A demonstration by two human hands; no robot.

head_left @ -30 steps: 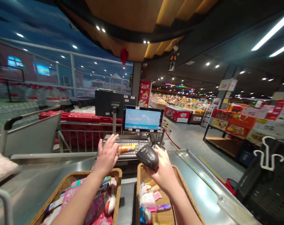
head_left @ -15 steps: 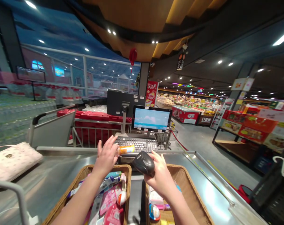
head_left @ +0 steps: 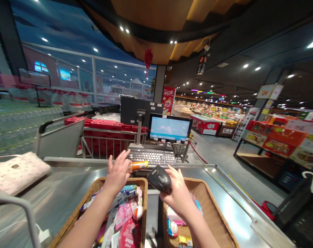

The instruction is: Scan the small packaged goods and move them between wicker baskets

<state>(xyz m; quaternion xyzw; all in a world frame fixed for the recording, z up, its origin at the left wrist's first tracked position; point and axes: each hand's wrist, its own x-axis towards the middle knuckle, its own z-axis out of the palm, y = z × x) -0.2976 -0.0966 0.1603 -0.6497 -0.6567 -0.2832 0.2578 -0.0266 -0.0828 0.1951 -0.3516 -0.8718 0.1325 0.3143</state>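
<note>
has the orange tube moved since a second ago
Yes, left: against the keyboard, the tube appeared near the middle a second ago; now it appears in front of the left part.

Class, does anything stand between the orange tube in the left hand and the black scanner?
Nothing visible does: only open space separates the orange tube in the left hand from the black scanner in the right hand.

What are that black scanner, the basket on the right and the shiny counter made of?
Black scanner: probably hard plastic, with a smooth, soft sheen. Basket on the right: matte tan weave, wicker or a plastic imitation. Counter: likely stainless steel, given its grey, blurred reflections.
</note>
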